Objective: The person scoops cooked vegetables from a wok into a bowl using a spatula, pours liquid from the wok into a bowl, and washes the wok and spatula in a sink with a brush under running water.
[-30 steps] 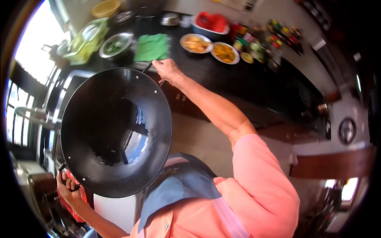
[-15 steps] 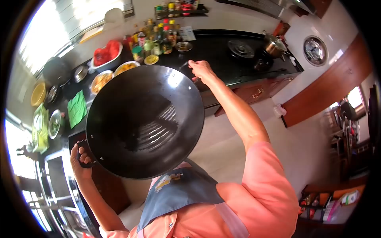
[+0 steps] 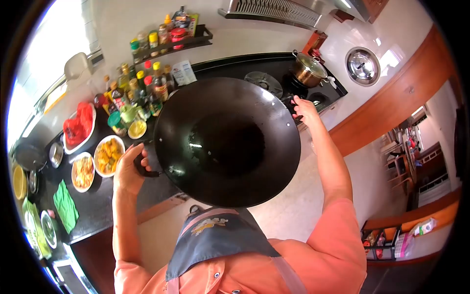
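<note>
A large black wok [image 3: 227, 142] hangs in front of my body, its inside facing me and looking wet with small shiny patches. My left hand [image 3: 131, 169] is wrapped round the looped handle on its left side. On the far right side, my right hand [image 3: 305, 110] grips the opposite handle, which is mostly hidden by my fingers. Behind the wok's right rim stands the hob with a round burner cover [image 3: 264, 83] and a lidded pot [image 3: 308, 70].
Along the left counter stand an oval dish of yellow food [image 3: 108, 156], a dish of shredded food [image 3: 83, 172], a white basin with a red bag [image 3: 79, 125], sauce bottles [image 3: 142, 90] and a green cloth [image 3: 65, 206]. A spice rack [image 3: 181, 43] hangs on the wall.
My view and body have turned right, toward the hob. The wok, still held by both hands, has moved from beside the sink side to nearer the stove, and the sink has mostly left view.
</note>
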### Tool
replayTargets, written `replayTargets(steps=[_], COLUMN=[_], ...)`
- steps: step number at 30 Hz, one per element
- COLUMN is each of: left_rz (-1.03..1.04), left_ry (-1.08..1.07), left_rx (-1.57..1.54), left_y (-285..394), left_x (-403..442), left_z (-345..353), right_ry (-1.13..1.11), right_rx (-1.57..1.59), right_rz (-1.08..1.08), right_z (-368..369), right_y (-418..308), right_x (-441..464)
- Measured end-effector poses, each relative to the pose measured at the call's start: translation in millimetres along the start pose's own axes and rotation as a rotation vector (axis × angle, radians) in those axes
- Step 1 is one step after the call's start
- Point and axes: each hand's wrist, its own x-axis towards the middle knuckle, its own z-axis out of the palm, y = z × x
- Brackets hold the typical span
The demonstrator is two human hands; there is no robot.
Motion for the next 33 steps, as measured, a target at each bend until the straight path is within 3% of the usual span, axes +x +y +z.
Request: replayTargets(steps=[8,17,21,33], left_rz=[0.012,0.033,0.008,0.017], left_ry=[-0.131,0.060,0.124,0.265], left_rx=[0.186,0.313,0.373,0.446], left_y=[-27.6,-82.1,-93.1,-119.1], left_x=[169.5,360.4,421.7,503.0], left_z=[156.6,297.5,328.6,348.3], right_ry=[0.145,0.187,0.117,0.079], right_rx=[-0.026,0.041,0.206,0.179], right_rz=[0.009,0.075,0.028,0.054], right_z=[-111.0,-161.8,-172.5,-187.5], right_y=[-34.9,-32.5,-26.3,-7.4], right_x=[146.3,304.5,348.2,416.9])
